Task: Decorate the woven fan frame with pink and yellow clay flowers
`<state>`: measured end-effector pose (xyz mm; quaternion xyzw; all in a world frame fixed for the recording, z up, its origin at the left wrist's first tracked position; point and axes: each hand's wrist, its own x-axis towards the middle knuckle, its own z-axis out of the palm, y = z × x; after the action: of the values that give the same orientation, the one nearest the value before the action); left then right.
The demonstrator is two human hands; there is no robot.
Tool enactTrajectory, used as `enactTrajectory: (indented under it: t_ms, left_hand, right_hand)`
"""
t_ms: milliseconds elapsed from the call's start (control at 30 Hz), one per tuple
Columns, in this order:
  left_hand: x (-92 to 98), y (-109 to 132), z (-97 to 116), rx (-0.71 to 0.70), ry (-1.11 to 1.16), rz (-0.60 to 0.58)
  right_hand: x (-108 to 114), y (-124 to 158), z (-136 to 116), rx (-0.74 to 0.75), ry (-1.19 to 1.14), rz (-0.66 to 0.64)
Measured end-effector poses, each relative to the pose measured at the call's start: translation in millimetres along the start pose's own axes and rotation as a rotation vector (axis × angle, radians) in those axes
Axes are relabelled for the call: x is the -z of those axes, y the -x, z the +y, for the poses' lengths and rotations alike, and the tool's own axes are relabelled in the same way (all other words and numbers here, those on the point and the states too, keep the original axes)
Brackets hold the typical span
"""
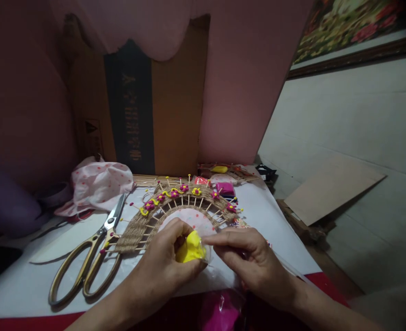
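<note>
A lump of soft yellow clay in a clear plastic wrapper is gripped by my left hand, thumb below and fingers curled around it. My right hand is closed, with its index fingertip at the right edge of the clay; what lies between that finger and the thumb is hidden. Behind both hands lies an arched piece of woven brown twine on thin sticks. Small magenta and yellow clay flowers and wavy yellow strips decorate the arch. Dotted pink fabric fills its middle.
Large scissors lie at the left of the white tabletop. Bunched dotted cloth sits behind them. A cardboard box stands at the back. Magenta clay packs rest at the back right and front edge.
</note>
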<state>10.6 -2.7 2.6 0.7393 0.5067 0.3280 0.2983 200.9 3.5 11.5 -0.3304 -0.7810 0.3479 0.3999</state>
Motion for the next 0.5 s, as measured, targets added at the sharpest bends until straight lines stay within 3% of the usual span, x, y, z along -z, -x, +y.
enactTrajectory:
  t_ms: [300, 500]
  left_hand:
    - [3.4, -4.0, 5.1, 0.064, 0.039, -0.024]
    - [3.3, -2.8, 6.6, -0.038, 0.005, 0.026]
  right_hand:
    - [-5.0, 5.5, 7.7, 0.248, 0.215, -0.064]
    - [-4.4, 7.8, 4.7, 0.208, 0.255, -0.182]
